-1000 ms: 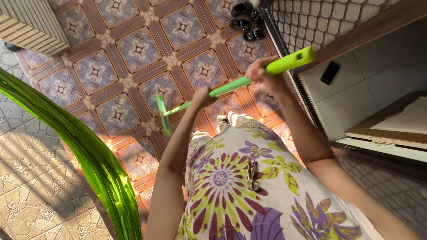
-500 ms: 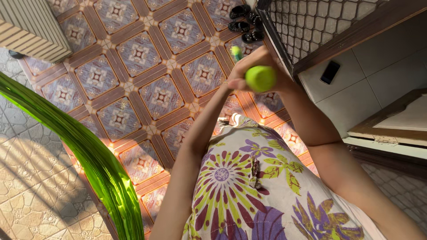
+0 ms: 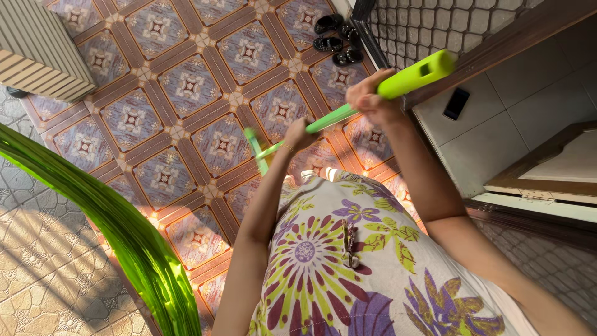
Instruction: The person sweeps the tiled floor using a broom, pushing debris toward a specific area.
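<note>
I hold a bright green long-handled floor tool [image 3: 407, 78] in both hands over the patterned tile floor [image 3: 186, 87]. My right hand [image 3: 373, 99] grips the thick upper handle near its top end. My left hand [image 3: 300, 135] grips the thinner shaft lower down. The tool's narrow green head [image 3: 255, 149] is just past my left hand, low over the tiles. My flowered dress [image 3: 348, 255] fills the lower middle of the view.
Black sandals [image 3: 336, 37] lie on the tiles by a mesh door [image 3: 410, 25]. A dark phone [image 3: 456, 103] lies on the white tiled floor inside the doorway. A large green leaf [image 3: 124, 230] arcs across the lower left. A slatted box [image 3: 37, 50] stands at top left.
Half a second ago the handle pointed up at the camera with both hands close together. Now it slants down-left again, with my hands spread along it and the head over the tiles.
</note>
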